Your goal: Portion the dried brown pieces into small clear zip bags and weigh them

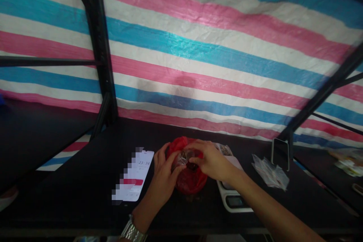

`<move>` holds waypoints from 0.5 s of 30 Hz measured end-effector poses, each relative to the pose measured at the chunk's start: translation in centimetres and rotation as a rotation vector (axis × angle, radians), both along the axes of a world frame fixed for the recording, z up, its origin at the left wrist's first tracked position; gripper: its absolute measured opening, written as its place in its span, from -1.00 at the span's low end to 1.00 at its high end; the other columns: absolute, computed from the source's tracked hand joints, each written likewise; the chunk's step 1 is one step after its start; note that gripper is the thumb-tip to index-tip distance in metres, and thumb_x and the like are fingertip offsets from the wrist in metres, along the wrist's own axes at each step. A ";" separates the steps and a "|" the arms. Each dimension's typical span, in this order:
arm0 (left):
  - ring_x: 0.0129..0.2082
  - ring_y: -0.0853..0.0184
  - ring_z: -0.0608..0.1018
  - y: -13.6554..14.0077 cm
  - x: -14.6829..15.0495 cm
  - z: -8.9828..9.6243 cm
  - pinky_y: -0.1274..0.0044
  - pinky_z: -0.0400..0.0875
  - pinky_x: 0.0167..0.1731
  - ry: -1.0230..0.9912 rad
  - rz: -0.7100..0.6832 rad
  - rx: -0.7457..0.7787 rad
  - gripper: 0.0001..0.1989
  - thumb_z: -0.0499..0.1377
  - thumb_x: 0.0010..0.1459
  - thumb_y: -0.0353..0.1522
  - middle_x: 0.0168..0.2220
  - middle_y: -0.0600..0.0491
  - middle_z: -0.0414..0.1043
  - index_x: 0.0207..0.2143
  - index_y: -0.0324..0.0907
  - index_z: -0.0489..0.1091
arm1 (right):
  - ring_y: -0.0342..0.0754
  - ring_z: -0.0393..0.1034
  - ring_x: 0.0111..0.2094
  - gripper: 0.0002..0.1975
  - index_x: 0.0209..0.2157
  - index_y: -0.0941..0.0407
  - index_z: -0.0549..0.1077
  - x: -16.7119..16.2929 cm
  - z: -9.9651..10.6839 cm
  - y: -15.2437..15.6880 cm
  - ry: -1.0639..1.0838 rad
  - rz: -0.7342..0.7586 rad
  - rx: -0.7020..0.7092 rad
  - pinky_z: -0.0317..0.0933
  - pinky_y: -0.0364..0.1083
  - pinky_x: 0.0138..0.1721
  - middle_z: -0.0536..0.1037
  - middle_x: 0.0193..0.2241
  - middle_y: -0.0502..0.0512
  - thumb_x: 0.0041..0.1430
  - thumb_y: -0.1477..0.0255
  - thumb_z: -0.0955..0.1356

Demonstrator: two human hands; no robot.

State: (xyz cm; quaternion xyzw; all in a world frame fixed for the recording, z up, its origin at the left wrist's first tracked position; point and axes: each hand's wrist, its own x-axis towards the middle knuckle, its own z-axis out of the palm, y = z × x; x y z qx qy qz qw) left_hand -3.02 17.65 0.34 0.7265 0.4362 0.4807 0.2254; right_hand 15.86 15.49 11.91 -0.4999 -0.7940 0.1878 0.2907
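Note:
Both hands meet over a red plastic bag [191,181] that sits on the black shelf. My left hand [167,168], with a metal watch [132,231] at the wrist, is closed on the left side of a small clear plastic bag [181,159]. From the right, my right hand [208,159] reaches in with thumb and fingers curled together at the mouth of the clear bag. Small dark bits show at the clear bag and inside the red one; their kind is too dim to tell. Behind my right hand stands a white digital scale [236,201], partly covered by my forearm.
A lit phone [138,176] lies to the left. On the right are several flat clear bags [270,172] and an upright dark-screened phone [280,154]. A small packet [224,149] lies behind the scale. Black metal posts [103,45] and a striped sheet [198,53] bound the shelf [93,181].

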 end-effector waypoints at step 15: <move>0.40 -0.10 0.25 -0.3 -0.4 0.1 -0.07 0.18 0.41 -0.053 0.030 -0.105 -0.69 0.18 0.35 -0.19 0.35 -0.17 0.18 0.06 -0.09 0.51 | 0.01 0.51 0.14 -0.57 0.08 0.05 0.59 -0.7 1.0 -0.7 -0.258 0.034 0.132 0.36 -0.03 0.21 0.55 0.11 0.14 0.29 0.72 0.36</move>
